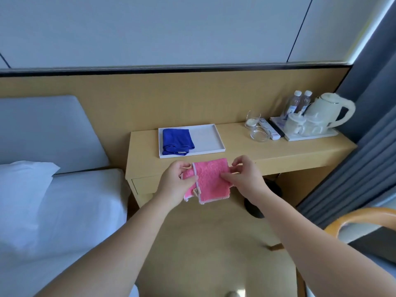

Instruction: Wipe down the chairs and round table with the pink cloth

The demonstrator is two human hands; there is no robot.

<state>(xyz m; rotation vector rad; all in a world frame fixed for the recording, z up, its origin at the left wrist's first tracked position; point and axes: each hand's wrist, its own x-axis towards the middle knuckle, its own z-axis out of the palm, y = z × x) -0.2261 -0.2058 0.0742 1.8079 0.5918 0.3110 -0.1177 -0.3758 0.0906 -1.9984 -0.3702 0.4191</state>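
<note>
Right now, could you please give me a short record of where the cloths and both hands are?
pink cloth: held in the air before the desk
left hand: pinches the cloth's left edge
right hand: pinches its right edge
blue cloth: folded on the white tray, left part
kettle: upright at the desk's right end, by two bottles
chair: curved wooden back at lower right

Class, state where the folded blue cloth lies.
Head view: the folded blue cloth lies in the left half of the white rectangular tray on the wooden desk.
</note>
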